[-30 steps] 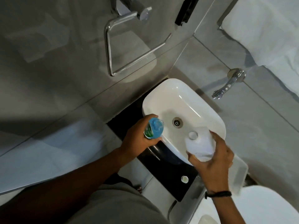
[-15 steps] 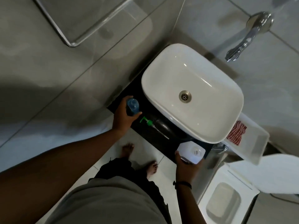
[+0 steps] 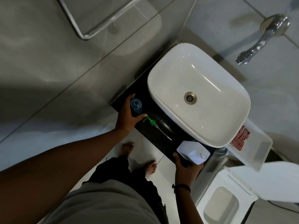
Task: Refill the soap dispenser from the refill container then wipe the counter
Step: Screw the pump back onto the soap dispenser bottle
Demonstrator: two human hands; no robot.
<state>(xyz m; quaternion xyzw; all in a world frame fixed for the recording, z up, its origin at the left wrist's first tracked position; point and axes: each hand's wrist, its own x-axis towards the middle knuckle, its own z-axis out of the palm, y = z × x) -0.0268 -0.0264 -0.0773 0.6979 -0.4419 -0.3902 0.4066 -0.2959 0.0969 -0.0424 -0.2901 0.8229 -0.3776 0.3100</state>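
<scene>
My left hand (image 3: 127, 117) grips the blue soap dispenser bottle (image 3: 136, 105), which stands open-topped on the black counter (image 3: 155, 136) left of the white basin (image 3: 200, 94). The green pump head (image 3: 151, 121) with its clear tube lies on the counter just right of that hand. My right hand (image 3: 185, 168) holds the near side of the white refill container (image 3: 193, 151), which rests upright on the counter's right end below the basin.
A chrome tap (image 3: 258, 44) sticks out of the wall above the basin. A red striped cloth (image 3: 240, 137) lies in a white tray (image 3: 258, 152) at the right. An open toilet (image 3: 226, 206) sits bottom right. My bare feet stand on the floor tiles.
Both hands came down from over the basin: the dispenser bottle now stands on the counter's left end and the refill container on its right end. The camera view tilted downward.
</scene>
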